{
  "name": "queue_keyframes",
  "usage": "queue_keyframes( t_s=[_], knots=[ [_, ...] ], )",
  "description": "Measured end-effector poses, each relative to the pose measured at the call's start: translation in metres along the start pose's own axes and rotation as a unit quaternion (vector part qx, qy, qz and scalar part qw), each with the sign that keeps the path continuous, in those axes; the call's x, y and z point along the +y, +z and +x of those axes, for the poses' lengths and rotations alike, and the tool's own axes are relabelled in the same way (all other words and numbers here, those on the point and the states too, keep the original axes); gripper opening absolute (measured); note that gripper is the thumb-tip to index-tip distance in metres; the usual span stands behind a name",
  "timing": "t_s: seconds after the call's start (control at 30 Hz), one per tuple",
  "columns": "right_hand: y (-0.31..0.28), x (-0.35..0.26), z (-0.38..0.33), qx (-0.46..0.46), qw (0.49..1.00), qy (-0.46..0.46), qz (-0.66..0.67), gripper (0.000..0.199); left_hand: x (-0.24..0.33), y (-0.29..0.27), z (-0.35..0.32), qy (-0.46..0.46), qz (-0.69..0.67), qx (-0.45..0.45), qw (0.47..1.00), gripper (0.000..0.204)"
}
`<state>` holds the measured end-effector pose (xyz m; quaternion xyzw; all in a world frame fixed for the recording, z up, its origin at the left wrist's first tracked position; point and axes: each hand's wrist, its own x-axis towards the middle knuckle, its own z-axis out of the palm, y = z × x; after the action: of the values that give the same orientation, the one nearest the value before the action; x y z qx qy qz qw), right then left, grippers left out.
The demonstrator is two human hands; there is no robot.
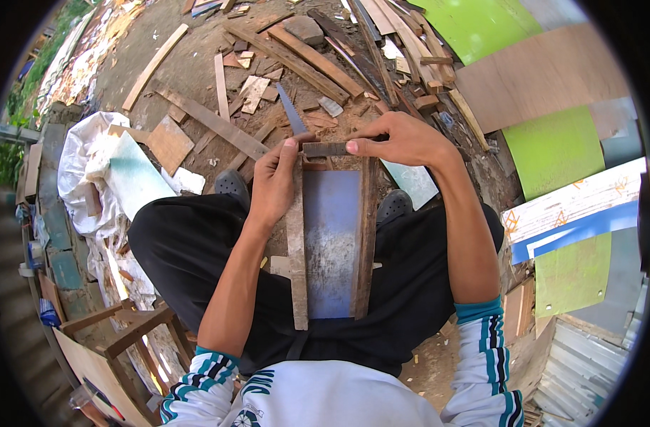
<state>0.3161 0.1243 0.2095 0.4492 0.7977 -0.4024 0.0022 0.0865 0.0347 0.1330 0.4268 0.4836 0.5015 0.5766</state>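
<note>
Firstly, dirt ground (197,53), strewn with wood offcuts (190,114), opening into bare earth toward the upper left. Green sheets (556,153), showing in three places along the right margin, well apart from the work. Wooden frame (296,235), one, lengthwise over the lap between the thighs; far end at the hands, near end short of the shirt (339,395); room at either side, between frame and forearms. Panel (332,213), one. Side rails (366,242), two. Hands, two: left hand (274,178) clamped on the left rail's far end, fingers partly hidden; right hand (410,139), thumb and forefinger closed on the block's right end. Shoes (232,186), two, grey, perforated. Saw blade (289,110), one, beyond the left hand. Block (325,149), one, across the frame's far end.

Condition: rails rough, weathered, the right one darker; panel blue-grey, scuffed whitish around its middle; block dark brown, short, straight-edged.
</note>
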Motion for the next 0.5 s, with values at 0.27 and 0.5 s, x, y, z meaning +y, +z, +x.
queue_keyframes(
  t_s=[0.27,0.5],
  knots=[
    [0.005,-0.002,0.004,0.005,1.0,0.005,-0.002,0.053,-0.002,-0.002,-0.001,0.013,0.01,0.014,1.0,0.049],
    [0.015,0.003,0.007,0.036,0.999,-0.013,0.005,0.051,0.001,-0.001,-0.001,-0.002,0.026,0.021,0.999,0.049]
  ],
)
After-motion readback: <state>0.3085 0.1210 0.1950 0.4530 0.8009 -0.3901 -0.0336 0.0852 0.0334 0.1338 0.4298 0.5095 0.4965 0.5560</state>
